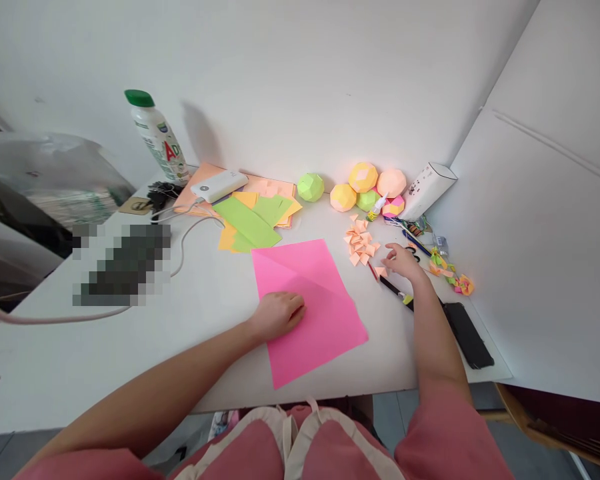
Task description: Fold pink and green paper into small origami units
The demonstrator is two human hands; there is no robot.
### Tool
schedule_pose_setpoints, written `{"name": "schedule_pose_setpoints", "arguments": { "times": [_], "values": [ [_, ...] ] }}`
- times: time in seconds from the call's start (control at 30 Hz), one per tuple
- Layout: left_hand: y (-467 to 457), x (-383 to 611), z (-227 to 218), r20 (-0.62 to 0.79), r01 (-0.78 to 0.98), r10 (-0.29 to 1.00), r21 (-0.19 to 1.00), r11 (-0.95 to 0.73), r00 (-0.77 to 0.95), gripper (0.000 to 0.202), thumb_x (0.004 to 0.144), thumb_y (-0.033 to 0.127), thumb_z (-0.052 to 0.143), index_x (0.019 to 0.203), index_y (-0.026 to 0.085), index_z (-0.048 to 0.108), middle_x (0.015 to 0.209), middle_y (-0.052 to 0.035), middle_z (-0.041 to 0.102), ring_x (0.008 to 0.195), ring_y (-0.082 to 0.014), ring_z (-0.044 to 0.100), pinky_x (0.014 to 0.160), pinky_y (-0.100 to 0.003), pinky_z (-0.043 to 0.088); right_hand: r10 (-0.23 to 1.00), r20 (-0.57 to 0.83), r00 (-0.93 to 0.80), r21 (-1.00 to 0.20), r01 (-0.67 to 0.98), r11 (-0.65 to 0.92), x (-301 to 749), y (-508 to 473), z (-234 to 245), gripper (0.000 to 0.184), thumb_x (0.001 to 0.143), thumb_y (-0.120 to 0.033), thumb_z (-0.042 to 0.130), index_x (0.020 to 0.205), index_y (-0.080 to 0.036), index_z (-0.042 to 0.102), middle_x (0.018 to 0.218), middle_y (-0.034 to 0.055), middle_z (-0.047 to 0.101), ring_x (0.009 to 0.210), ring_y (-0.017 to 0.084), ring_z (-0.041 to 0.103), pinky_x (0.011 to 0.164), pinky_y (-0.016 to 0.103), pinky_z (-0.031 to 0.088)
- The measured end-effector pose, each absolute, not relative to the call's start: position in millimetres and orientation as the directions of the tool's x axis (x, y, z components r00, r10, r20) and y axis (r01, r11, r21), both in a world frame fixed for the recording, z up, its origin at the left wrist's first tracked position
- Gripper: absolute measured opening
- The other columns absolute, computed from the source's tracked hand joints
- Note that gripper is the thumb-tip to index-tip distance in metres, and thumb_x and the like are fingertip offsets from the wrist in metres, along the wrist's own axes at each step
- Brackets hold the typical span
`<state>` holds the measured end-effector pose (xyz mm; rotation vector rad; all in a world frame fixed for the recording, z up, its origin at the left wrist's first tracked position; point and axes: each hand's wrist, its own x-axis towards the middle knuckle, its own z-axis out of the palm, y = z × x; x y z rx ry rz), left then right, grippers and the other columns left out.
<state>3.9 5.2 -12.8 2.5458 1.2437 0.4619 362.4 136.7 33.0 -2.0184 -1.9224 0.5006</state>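
A pink sheet of paper (315, 293) lies flat on the white table (130, 347), with a faint crease across its upper half. My left hand (279, 315) rests on the sheet's left edge, fingers curled and pressed down on it. My right hand (403, 260) reaches to the right of the sheet, fingers spread and lowered onto the table beside a small peach folded piece (381, 271) and a dark pen (393, 287). A pile of small peach folded pieces (361, 241) lies just beyond that hand.
Several paper balls (363, 187) stand by the back wall with a glue bottle (377, 208) and a white box (429, 190). Green and orange sheets (253, 220), a power bank (219, 186), a drink bottle (157, 137) and a black phone (467, 333) also lie here.
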Motion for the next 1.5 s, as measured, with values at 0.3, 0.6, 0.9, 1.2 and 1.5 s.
{"name": "schedule_pose_setpoints", "arguments": {
  "times": [0.3, 0.6, 0.9, 1.2, 1.5],
  "values": [
    [5, 4, -13, 0.162, 0.712, 0.800, 0.379, -0.591, 0.578, 0.025, 0.090, 0.025, 0.034, 0.071, 0.020, 0.049, 0.067, -0.0014, 0.060, 0.059, -0.0141, 0.053, 0.052, -0.026, 0.029, 0.997, -0.046, 0.063, -0.439, 0.895, -0.077, 338, 159, 19, 0.038, 0.065, -0.022, 0.071, 0.102, -0.018, 0.065, 0.076, -0.0008, 0.066, 0.066, 0.014, 0.062, 0.066, 0.025, 0.051],
    [6, 4, -12, 0.156, 0.714, 0.800, 0.375, -0.591, 0.580, 0.025, 0.090, 0.024, 0.034, 0.070, 0.020, 0.049, 0.065, -0.0013, 0.058, 0.058, -0.0149, 0.053, 0.051, -0.027, 0.030, 0.986, 0.162, -0.029, -0.391, 0.916, 0.091, 313, 164, 15, 0.057, 0.078, -0.045, 0.059, 0.127, -0.019, 0.051, 0.135, 0.0153, 0.047, 0.128, 0.030, 0.040, 0.105, 0.046, 0.035],
    [5, 5, -11, 0.140, 0.719, 0.798, 0.366, -0.592, 0.586, 0.022, 0.089, 0.023, 0.035, 0.074, 0.020, 0.051, 0.068, -0.0013, 0.061, 0.060, -0.0151, 0.054, 0.052, -0.026, 0.030, 0.978, 0.100, -0.184, -0.222, 0.954, 0.202, 276, 181, 7, 0.076, 0.087, -0.049, 0.047, 0.145, -0.010, 0.019, 0.154, 0.0215, 0.012, 0.144, 0.034, 0.007, 0.113, 0.051, 0.016],
    [6, 5, -13, 0.129, 0.722, 0.801, 0.369, -0.586, 0.584, 0.023, 0.090, 0.024, 0.035, 0.074, 0.020, 0.050, 0.070, -0.0017, 0.061, 0.062, -0.0158, 0.055, 0.053, -0.027, 0.030, 0.999, 0.022, -0.035, -0.104, 0.994, 0.037, 307, 148, 42, 0.036, 0.075, -0.042, 0.064, 0.101, -0.018, 0.065, 0.110, 0.0165, 0.055, 0.116, 0.036, 0.044, 0.096, 0.047, 0.039],
    [6, 5, -11, 0.120, 0.688, 0.765, 0.366, -0.626, 0.633, 0.022, 0.089, 0.023, 0.035, 0.074, 0.020, 0.050, 0.070, -0.0013, 0.062, 0.062, -0.0153, 0.055, 0.052, -0.027, 0.028, 0.997, -0.055, 0.056, -0.025, 0.998, -0.057, 285, 134, 32, 0.017, 0.069, -0.026, 0.063, 0.076, -0.013, 0.071, 0.097, 0.0178, 0.064, 0.104, 0.034, 0.053, 0.081, 0.037, 0.044]
  ]
}}
